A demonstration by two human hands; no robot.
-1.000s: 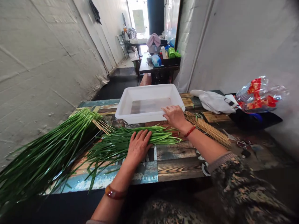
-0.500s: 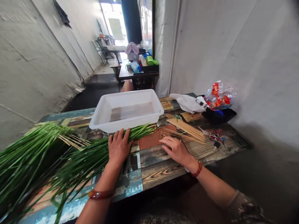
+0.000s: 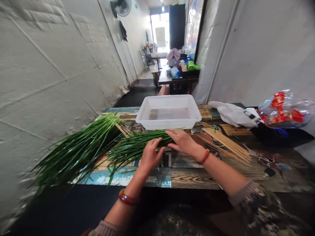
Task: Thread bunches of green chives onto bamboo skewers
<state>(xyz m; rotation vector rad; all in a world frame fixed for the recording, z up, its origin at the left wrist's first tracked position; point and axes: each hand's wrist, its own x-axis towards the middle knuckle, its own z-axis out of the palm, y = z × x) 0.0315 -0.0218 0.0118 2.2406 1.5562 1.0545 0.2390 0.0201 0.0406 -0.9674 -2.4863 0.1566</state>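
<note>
A loose bunch of green chives (image 3: pixel 133 147) lies along the table in front of me, its cut ends pointing right. My left hand (image 3: pixel 150 154) is at the near side of the bunch, thumb apart from the fingers, holding nothing. Over the right end of the chives rests my right hand (image 3: pixel 181 141), fingers stretched out flat and hiding part of the stems. To the left lies a larger pile of chives (image 3: pixel 83 149) with several skewers (image 3: pixel 124 129) sticking out of its end. More bamboo skewers (image 3: pixel 226 144) are spread to the right of my right hand.
A white plastic tub (image 3: pixel 169 124) stands just behind the chives. At the right are a white cap (image 3: pixel 231 114), a clear bag with red print (image 3: pixel 283 109) and keys with scissors (image 3: pixel 267 159). Another table (image 3: pixel 166 78) stands farther back.
My right hand has moved left from beside the skewers onto the chives' right end. My left hand has drawn back to their near side. The view has turned left.
</note>
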